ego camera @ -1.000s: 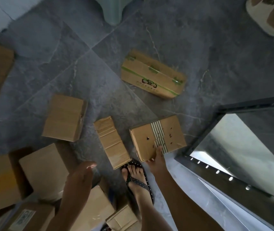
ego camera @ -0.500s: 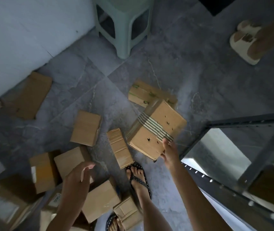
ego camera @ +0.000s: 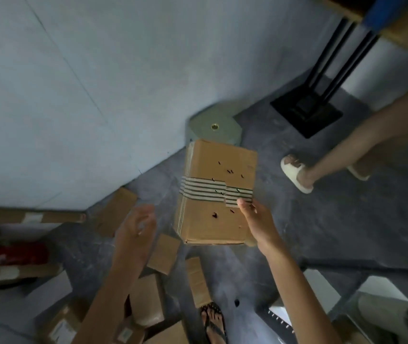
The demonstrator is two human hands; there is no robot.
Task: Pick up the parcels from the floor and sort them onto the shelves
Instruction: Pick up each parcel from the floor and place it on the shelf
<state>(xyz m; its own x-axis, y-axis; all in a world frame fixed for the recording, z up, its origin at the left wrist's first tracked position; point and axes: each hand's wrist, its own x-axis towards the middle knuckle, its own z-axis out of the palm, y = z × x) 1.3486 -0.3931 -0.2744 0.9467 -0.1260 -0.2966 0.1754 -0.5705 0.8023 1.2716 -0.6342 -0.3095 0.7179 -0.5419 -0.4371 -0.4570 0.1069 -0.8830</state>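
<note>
cardboard parcel (ego camera: pixel 217 192) held mid-air at centre, pinched at its 4 o'clock edge by right hand (ego camera: pixel 257 223), likely for carrying to shelves; left hand (ego camera: pixel 137 225) empty, fingers loosely spread, at 9 o'clock.

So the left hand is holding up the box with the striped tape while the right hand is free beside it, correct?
Not quite: the hands are swapped. In the head view the right hand holds up the box with the striped tape by its right edge, and the left hand is free beside it, fingers open, not touching the box.
</note>
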